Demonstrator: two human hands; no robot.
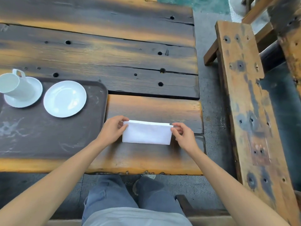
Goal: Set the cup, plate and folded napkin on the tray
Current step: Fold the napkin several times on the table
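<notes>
A white napkin (147, 133), folded into a long rectangle, lies on the wooden table just right of the dark brown tray (48, 136). My left hand (112, 128) pinches its upper left corner. My right hand (183, 135) pinches its upper right corner. On the tray's far part sits an empty white plate (64, 99). Left of it a white cup (13, 86) with a handle stands on a white saucer (33, 93), also on the tray.
The rough plank table (114, 51) has holes and cracks, and its near edge runs just above my knees. A worn wooden bench (247, 101) stands to the right across a strip of concrete floor.
</notes>
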